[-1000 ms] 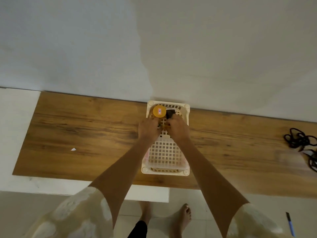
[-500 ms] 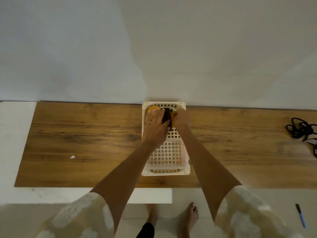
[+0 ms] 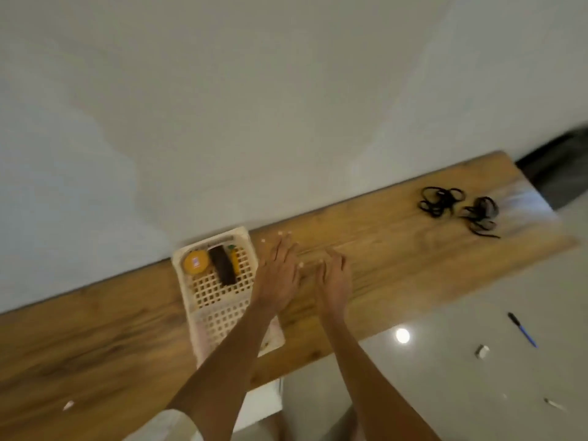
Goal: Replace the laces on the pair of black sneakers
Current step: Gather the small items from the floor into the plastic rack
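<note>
- The left hand [image 3: 280, 275] is in the middle of the frame, above the wooden surface [image 3: 95, 338]; its fingers are straight and stretched toward the wall, so this grip is open and holds nothing; the frame is blurred here, and I cannot tell if the fingertips touch the wood.
- The right hand [image 3: 334, 281] is just beside it, a little to the right; its fingers are also extended and only a little bent; this grip too is open and empty; the two hands are close together but I cannot tell if they touch.
- The left forearm crosses over the near right corner of a cream plastic basket [image 3: 219, 300], which stands just left of the hands, against the wall.
- In the far end of the basket lie a round orange tin [image 3: 195, 262], a dark brush-like block [image 3: 222, 265] and a small orange object [image 3: 234, 261], side by side.
- The black laces [image 3: 440, 202] lie in a loose bundle in the upper right of the frame, on the surface, well apart from both hands; a second dark tangle [image 3: 480, 216] lies just right of them.
- On the floor at the right lie a blue pen [image 3: 523, 330] and a small white piece [image 3: 482, 351]; no sneakers show in the frame.
</note>
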